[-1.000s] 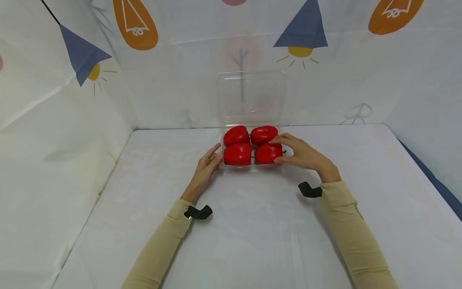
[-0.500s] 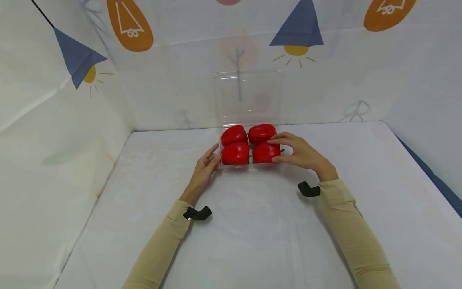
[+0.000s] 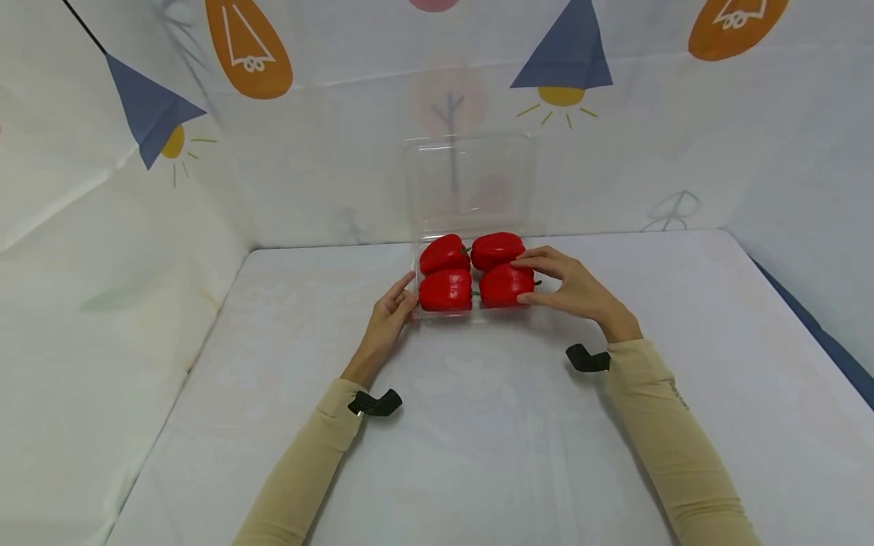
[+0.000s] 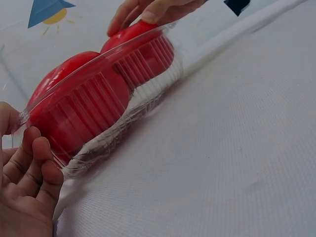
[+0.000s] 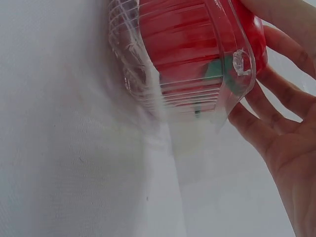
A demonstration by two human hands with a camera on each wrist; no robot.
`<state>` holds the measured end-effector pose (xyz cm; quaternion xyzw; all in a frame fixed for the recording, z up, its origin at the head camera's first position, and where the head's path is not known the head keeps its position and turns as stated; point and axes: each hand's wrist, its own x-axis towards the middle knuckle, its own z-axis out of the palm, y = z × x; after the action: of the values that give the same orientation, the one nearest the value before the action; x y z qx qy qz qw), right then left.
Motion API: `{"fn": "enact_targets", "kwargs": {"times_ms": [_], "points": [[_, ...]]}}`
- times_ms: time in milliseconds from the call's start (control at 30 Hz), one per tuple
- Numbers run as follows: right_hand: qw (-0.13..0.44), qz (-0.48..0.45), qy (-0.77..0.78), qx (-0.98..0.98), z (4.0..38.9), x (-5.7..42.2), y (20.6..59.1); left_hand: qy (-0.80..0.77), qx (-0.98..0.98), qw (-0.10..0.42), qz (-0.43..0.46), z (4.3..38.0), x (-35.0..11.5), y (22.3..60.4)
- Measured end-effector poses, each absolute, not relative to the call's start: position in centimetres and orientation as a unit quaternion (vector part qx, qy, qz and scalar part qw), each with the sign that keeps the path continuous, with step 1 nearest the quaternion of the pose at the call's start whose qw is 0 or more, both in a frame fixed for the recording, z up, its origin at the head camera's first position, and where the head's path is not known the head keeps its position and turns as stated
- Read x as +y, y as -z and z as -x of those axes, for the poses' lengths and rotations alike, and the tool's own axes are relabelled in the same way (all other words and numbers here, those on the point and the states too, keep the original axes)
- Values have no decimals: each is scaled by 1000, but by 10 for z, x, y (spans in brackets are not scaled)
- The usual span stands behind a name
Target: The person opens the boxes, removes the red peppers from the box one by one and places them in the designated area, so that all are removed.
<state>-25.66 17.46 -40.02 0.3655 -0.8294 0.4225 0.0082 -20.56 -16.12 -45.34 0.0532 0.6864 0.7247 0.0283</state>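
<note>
The box (image 4: 98, 106), clear and ribbed, sits on the table (image 3: 471, 425) near its back edge, with its lid (image 3: 471, 148) raised upright along the rear side. Four red peppers lie inside in two rows of two: front-right pepper (image 3: 504, 287), front-left pepper (image 3: 445, 292), back-left pepper (image 3: 442, 255) and back-right pepper (image 3: 495, 250). The front-left stem points right, into the gap between the front pair; the front-right stem also points right and shows green through the end wall in the right wrist view. The right hand (image 3: 576, 288) grips the front-right pepper from the right, thumb at its front and fingertips over its top toward the rear. Whether that pepper bears fully on the box floor cannot be told. The left hand (image 3: 386, 318) holds the box by its left end, one digit at the rim and the other visible fingers bent against the outside of the wall. Both arms wear beige sleeves (image 3: 672, 440), pushed down to the wrist, each with a black fitting (image 3: 375, 403) on its inner side. Behind the table hangs a white cloth (image 3: 321, 167) printed with blue triangles, yellow suns and orange ovals; its lower margin meets the table's rear edge. A dark blue strip (image 3: 819, 337) shows beyond the table's right edge.
</note>
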Motion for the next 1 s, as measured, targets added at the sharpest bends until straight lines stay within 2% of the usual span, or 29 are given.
{"fn": "enact_targets", "kwargs": {"times_ms": [200, 433, 533, 1000], "points": [[2, -364, -412, -835, 256, 173, 398, -715, 696, 15, -57, 204, -161, 454], [-76, -315, -419, -848, 253, 174, 393, -717, 694, 2, -70, 204, -159, 456], [-92, -298, -406, -859, 253, 173, 392, -715, 696, 6, -68, 204, -159, 456], [-42, -314, -428, -846, 253, 173, 398, -725, 686, 28, -56, 203, -160, 451]]}}
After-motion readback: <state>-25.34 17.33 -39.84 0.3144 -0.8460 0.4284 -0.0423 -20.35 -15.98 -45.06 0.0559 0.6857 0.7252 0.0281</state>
